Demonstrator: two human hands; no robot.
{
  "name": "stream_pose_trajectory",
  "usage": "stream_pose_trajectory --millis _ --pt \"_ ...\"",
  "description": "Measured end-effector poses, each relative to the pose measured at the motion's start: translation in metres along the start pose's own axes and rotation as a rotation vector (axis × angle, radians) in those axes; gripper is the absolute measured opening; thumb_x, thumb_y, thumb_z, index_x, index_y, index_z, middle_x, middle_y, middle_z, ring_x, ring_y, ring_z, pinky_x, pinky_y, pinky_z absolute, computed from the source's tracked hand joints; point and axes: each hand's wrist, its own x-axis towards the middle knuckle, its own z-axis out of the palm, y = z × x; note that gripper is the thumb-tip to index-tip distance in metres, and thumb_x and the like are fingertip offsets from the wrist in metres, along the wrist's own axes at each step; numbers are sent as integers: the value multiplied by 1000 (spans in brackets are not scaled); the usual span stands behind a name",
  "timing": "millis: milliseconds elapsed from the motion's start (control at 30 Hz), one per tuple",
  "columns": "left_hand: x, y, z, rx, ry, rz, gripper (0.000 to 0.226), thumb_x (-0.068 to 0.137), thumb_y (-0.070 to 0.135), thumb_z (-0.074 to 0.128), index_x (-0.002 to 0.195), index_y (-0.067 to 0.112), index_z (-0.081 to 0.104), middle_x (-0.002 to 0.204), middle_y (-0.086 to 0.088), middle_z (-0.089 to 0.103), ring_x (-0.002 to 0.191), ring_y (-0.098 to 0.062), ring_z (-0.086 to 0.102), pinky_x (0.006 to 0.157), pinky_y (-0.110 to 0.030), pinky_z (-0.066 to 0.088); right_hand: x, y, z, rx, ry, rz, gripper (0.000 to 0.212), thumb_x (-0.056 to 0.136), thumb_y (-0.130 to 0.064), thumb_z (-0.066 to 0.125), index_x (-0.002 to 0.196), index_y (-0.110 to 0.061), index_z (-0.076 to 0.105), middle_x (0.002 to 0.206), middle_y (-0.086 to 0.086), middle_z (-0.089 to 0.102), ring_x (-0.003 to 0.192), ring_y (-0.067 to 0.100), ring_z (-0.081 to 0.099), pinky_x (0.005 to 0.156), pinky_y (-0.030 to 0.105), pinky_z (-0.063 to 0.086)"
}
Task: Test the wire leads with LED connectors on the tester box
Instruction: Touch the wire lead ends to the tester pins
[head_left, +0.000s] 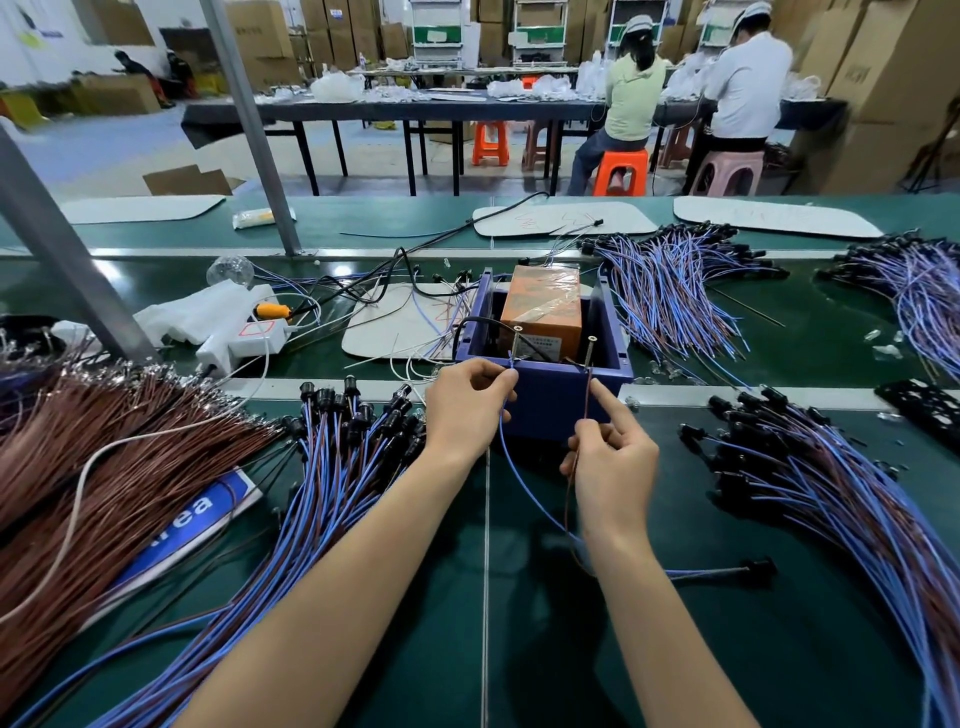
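Left hand (467, 402) pinches the blue wire (511, 457), right hand (610, 457) the brown wire (587, 395), at the box (550, 400) at 12 o'clock; press both bare ends firmly onto the screws (591, 349)

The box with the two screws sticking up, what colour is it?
The plastic tester box is dark blue-purple, with an orange block inside; the head view shows it.

Two bare forearms enter from the bottom edge, no sleeves visible anywhere along them. Left hand (467, 410) and right hand (613, 462): no gloves, no rings, no watch or wrist strap on either wrist. Fingernails short and unpainted where they show. Slim wrists, long fingers. Upper arms and the rest of the body are out of frame.
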Motion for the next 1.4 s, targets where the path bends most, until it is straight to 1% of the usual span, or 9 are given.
stream_pose_trajectory --millis 133,267,433,600,800,867,1000,1200,1400 --pt "1 1 -3 -5 -4 9 16 89 21 65 75 15 70 61 4 64 39 1 48 51 -14 44 3 0 -1 -26 13 -18 42 88 -3 53 117 -30 68 54 -5 51 41 11 44 53 30 44" --pt "2 1 -4 1 -9 18 20 88 19 66 68 22 67 60 5 63 46 -4 49 54 -18 46 6 1 -1 -22 30 -46 31 92 -10 57 111 -30 71 50 -8 47 42 10 42 50 25 42" --pt "4 -2 -5 23 -21 20 22 86 17 67 65 23 67 55 11 62 44 1 49 52 -17 47 7 3 2 -40 45 -75 28 92 -13 58 105 -35 71 50 -7 44 49 17 40 55 34 42" --pt "6 -3 -5 92 -2 23 16 85 25 67 71 19 70 57 9 61 53 -7 51 57 -23 43 8 5 2 -30 55 -63 29 92 -13 58 97 -39 71 53 -6 44 53 19 38 58 36 41" --pt "4 -5 -6 187 46 126 16 86 30 65 72 23 69 54 14 57 53 3 49 54 -12 37 6 6 3 -11 69 -45 25 92 -11 58 104 -26 73 56 1 46 55 20 40 59 37 41" --pt "1 -6 -7 191 58 177 14 86 29 65 75 23 71 58 14 60 57 2 52 61 -16 42 5 5 3 9 84 -40 25 91 -10 57 103 -26 73 60 3 48 56 20 41 60 37 42" --pt "-3 -2 -4 285 35 233 16 88 33 63 83 22 73 69 5 67 72 -16 62 69 -30 51 3 2 5 49 123 -34 27 90 -7 55 102 -24 72 61 -3 53 55 14 46 58 34 44" --pt "5 7 -4 387 91 176 20 87 37 61 87 23 74 81 4 72 81 -17 65 67 -28 49 7 -1 6 42 128 -34 27 91 -6 54 104 -23 71 67 -2 61 55 14 52 54 27 47" --pt "4 7 -4 402 106 139 19 85 37 60 80 25 73 77 5 71 82 -20 65 71 -32 52 6 0 9 2 131 -65 25 91 -10 60 94 -33 68 63 -3 61 57 13 56 66 45 55"
